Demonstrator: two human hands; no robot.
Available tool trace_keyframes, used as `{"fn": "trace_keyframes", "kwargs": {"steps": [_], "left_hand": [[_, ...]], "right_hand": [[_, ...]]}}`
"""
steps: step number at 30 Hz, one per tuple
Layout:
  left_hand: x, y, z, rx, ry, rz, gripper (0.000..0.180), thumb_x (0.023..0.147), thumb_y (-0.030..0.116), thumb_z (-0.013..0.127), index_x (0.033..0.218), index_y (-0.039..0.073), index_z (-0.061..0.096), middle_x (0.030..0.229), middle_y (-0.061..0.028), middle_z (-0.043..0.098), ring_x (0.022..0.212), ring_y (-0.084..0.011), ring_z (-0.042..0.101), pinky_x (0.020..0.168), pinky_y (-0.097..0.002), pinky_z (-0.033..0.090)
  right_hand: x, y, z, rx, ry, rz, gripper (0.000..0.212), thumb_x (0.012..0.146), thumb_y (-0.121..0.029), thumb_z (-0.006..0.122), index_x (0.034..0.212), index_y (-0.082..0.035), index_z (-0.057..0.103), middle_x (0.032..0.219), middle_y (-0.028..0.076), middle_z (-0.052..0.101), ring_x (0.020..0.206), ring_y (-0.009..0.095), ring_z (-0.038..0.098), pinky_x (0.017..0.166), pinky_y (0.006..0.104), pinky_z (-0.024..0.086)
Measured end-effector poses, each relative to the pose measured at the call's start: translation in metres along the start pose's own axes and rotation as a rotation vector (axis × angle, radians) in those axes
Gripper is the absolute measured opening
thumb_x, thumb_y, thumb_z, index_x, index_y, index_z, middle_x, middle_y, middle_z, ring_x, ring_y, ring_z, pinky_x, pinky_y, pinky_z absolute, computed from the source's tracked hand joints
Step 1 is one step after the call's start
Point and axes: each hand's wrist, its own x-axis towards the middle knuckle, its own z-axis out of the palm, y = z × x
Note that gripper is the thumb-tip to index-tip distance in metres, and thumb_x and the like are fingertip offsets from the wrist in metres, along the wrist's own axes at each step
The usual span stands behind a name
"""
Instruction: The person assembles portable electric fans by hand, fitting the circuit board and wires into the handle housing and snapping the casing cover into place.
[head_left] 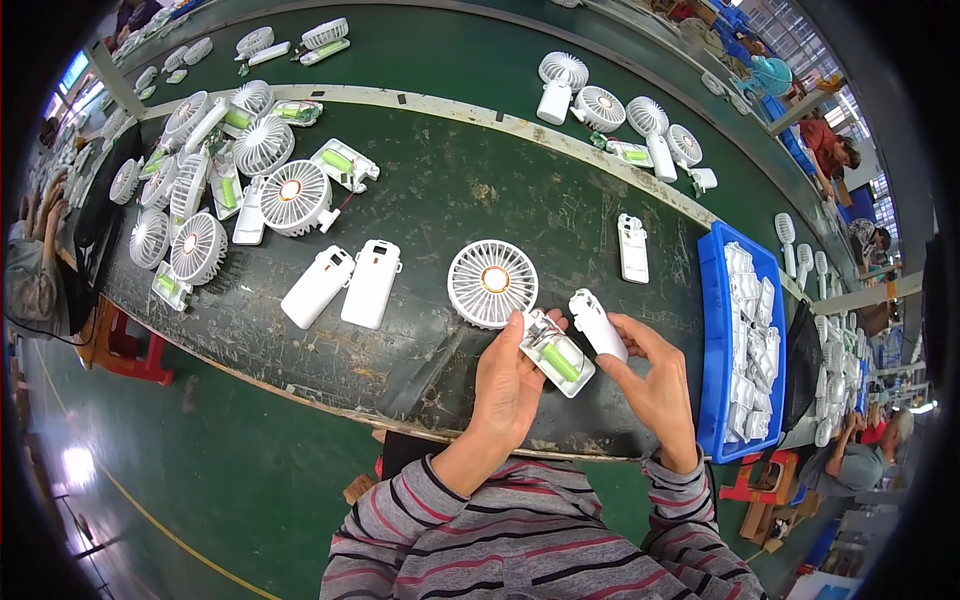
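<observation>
My left hand (503,386) is closed on the opened handle of a small white handheld fan (493,284). A green battery cell (560,361) and some wiring show inside that handle, and the round fan head points away from me over the bench. In my right hand (655,375), between thumb and fingers, is a white handle cover (598,324), held just right of the opened handle and apart from it. Two white handle covers (371,284) lie side by side to the left. Another white handle piece (633,248) lies farther off at the right.
A blue bin (712,340) of white plastic shells stands at the bench's right end. Several fans (265,146) with exposed green cells are heaped at the left. Beyond a pale rail (450,108), a green conveyor carries more fans (600,108). Other people sit along the line.
</observation>
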Motion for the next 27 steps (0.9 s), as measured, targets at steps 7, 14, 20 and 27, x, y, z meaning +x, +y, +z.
{"fn": "trace_keyframes", "kwargs": {"steps": [7,14,20,27], "left_hand": [[0.002,-0.004,-0.004,-0.019,-0.009,0.02,0.044,0.093,0.037,0.049,0.113,-0.003,0.049,0.115,-0.0144,0.056,0.105,-0.0205,0.055,0.094,-0.0343,0.043],[0.001,-0.015,-0.007,0.23,-0.061,0.112,0.032,0.089,0.012,0.057,0.115,-0.004,0.049,0.117,-0.0123,0.055,0.109,-0.0188,0.053,0.096,-0.0331,0.042],[0.003,-0.02,-0.006,0.172,-0.025,0.128,0.031,0.086,0.005,0.061,0.114,-0.003,0.052,0.11,-0.0085,0.058,0.101,-0.0136,0.055,0.09,-0.0287,0.044],[0.004,-0.023,-0.008,0.227,-0.012,0.087,0.029,0.086,0.006,0.061,0.112,-0.003,0.054,0.108,-0.0093,0.061,0.099,-0.0144,0.057,0.09,-0.0287,0.045]], "right_hand": [[-0.007,-0.015,0.016,-0.1,-0.082,-0.184,0.042,0.068,-0.007,0.072,0.108,0.0,0.06,0.099,0.017,0.062,0.086,0.031,0.058,0.076,0.0366,0.047],[-0.02,-0.023,0.033,-0.325,0.005,-0.275,0.046,0.064,-0.003,0.073,0.108,0.001,0.061,0.097,0.013,0.058,0.081,0.029,0.054,0.069,0.0374,0.046],[-0.021,-0.023,0.032,-0.329,0.012,-0.237,0.047,0.062,-0.002,0.074,0.108,0.0,0.061,0.096,0.013,0.058,0.081,0.029,0.054,0.068,0.0375,0.047],[-0.017,-0.021,0.021,-0.296,-0.012,-0.18,0.046,0.061,-0.004,0.075,0.106,0.0,0.063,0.094,0.014,0.06,0.08,0.029,0.055,0.068,0.0371,0.047]]}}
